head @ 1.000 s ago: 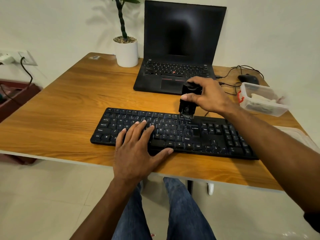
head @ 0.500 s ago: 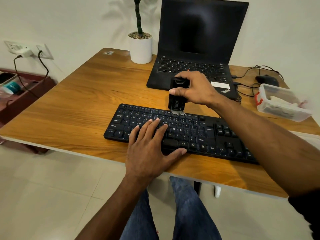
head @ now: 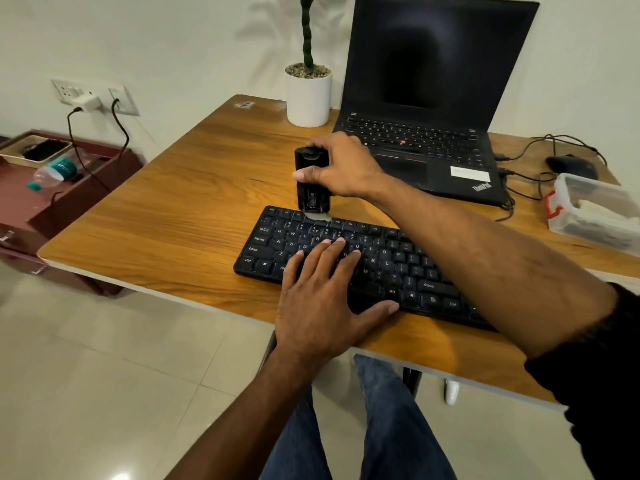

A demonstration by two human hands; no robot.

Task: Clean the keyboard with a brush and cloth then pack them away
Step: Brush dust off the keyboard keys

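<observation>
I see the black keyboard (head: pixel 360 265) lying on the wooden counter (head: pixel 194 209), its long axis running from the near-left toward the far right, its front edge close to the counter's near edge. Its right end is cut off behind my right forearm. My left hand (head: pixel 325 299) lies flat on the keys, fingers together and thumb spread out along the bottom row. My right hand (head: pixel 343 168) is closed around a black brush (head: pixel 311 181), held upright with its pale bristles pointing down and touching the top row at the keyboard's far-left corner. Open counter stretches to the left of the keyboard, all the way to the left edge. Behind the brush an open laptop (head: pixel 433 98) stands with a dark screen, and a white plant pot (head: pixel 308 98) sits just left of it. At the right edge, a clear plastic box (head: pixel 595 213) with a red clasp is partly cut off by the frame; I cannot make out its contents. A dark mouse (head: pixel 571 166) and tangled cables (head: pixel 526 181) lie beyond it. No cloth is identifiable from here.
</observation>
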